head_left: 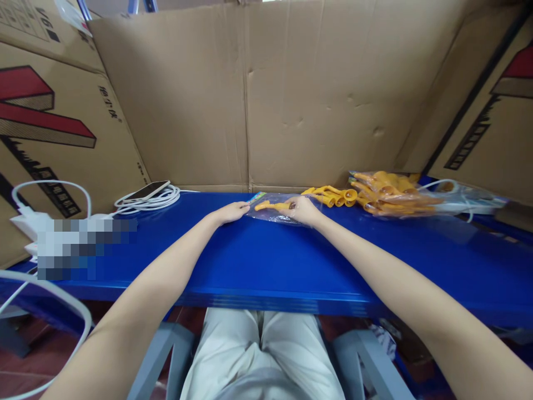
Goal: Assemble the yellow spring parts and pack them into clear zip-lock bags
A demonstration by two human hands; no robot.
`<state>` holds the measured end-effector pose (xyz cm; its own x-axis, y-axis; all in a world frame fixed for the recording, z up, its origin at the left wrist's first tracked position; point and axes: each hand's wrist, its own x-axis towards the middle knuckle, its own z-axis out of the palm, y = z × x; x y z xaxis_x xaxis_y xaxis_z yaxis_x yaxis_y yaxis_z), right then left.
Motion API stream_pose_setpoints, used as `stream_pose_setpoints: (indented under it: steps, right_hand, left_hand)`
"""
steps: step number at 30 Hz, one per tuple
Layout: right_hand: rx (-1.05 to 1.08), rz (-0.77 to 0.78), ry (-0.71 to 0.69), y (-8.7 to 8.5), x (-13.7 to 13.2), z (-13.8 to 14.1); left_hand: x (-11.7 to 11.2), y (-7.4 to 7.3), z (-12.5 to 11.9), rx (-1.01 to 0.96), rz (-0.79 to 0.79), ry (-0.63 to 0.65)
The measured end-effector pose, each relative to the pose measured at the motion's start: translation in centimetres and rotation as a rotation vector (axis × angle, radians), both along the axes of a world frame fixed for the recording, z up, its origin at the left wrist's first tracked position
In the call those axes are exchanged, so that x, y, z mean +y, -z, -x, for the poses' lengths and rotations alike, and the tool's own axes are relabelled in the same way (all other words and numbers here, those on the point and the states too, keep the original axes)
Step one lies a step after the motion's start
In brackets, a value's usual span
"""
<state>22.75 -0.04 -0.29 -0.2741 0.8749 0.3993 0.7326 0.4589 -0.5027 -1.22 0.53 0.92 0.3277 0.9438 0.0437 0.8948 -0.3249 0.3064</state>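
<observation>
In the head view, a clear plastic bag (280, 218) lies flat on the blue tabletop (266, 266), near its back edge and between the two hands. Its film is thin, glossy and wrinkled, with bright glints along the lower side, and a strip printed in green and blue (257, 197) runs across its upper left corner. Within its outline shows an orange-yellow plastic piece (272, 206), slender and slightly bent, its narrow end pointing left.

The left hand (233, 212) pinches the bag's left edge beside the printed strip, thumb and fingers close together. The right hand (306, 211) lies over the bag's right part, fingers curled at the right end of the piece; whether they grip the piece or only the film, I cannot tell.

Just beyond the right hand lie loose orange-yellow pieces (333, 197) with round, hollow, cup-like ends. Right of these, bagged orange-yellow pieces (391, 194) are heaped in shiny film. A cardboard panel (325, 100) stands behind.
</observation>
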Motion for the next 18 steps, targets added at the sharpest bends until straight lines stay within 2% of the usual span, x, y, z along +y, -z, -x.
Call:
stream_pose_setpoints:
  steps: [3, 7, 13, 18]
  right_hand:
    - [0.136, 0.053, -0.115, 0.51, 0.25, 0.40]
    - [0.259, 0.205, -0.247, 0.88, 0.21, 0.73]
    - [0.358, 0.321, -0.300, 0.83, 0.04, 0.36]
    - [0.416, 0.355, -0.358, 1.15, 0.38, 0.53]
  left_hand:
    - [-0.43, -0.39, -0.21, -0.098, 0.084, 0.037]
    - [-0.68, -0.59, -0.20, -0.200, 0.134, 0.033]
    - [-0.46, -0.53, -0.11, -0.233, 0.073, -0.013]
    - [0.08, -0.41, 0.32, -0.214, 0.076, 0.027]
